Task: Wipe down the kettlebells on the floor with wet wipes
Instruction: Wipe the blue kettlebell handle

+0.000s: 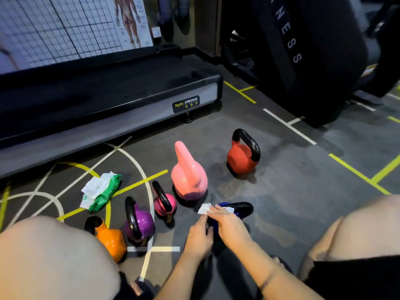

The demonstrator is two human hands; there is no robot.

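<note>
My right hand grips a wet wipe against the blue kettlebell, and my left hand rests loose-fingered on its side. The pink kettlebell sits just behind.

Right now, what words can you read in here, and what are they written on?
"BODY STRONG": label on the treadmill.
Small print under it: too small to read.
"NESS": black machine; the word's start is out of view.
Anatomy poster: print too blurred to read.
Wet wipes pack: print too blurred to read.
</note>
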